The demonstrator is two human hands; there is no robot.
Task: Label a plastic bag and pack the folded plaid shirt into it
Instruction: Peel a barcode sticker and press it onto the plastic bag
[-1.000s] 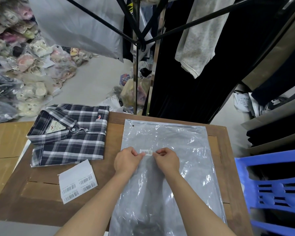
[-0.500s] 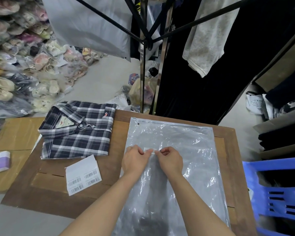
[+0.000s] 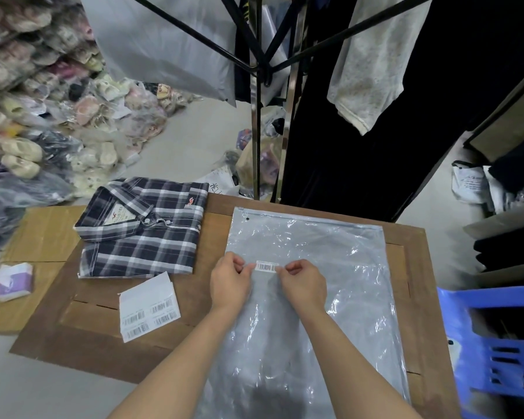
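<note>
A small white barcode sticker (image 3: 266, 266) lies on the upper middle of the clear, crinkled plastic bag (image 3: 309, 297), which is flat on the brown wooden table (image 3: 412, 267) with its zip edge at the far side. The left hand (image 3: 229, 284) and the right hand (image 3: 304, 284) are on the two short ends of the sticker, each with thumb and forefinger closed together at its edge. I cannot tell whether the fingertips pinch the sticker or only press it down on the film.

The folded plaid shirt in dark blue and white (image 3: 141, 228) lies to the left of the bag, near it but apart, collar to the left, partly on the table and partly on a flat piece of brown cardboard (image 3: 40, 234). Nearer to the person, in front of the shirt, lies a white sheet of barcode labels (image 3: 149, 308) with several labels left.

To my judgement the step in hand is the labelling, and it is almost complete; the packing is not yet begun. The next move probably calls for smoothing the sticker flat without wrinkles, then opening the far zip edge, because the thin film will stick together, and sliding the shirt inside without disturbing its folds.
</note>
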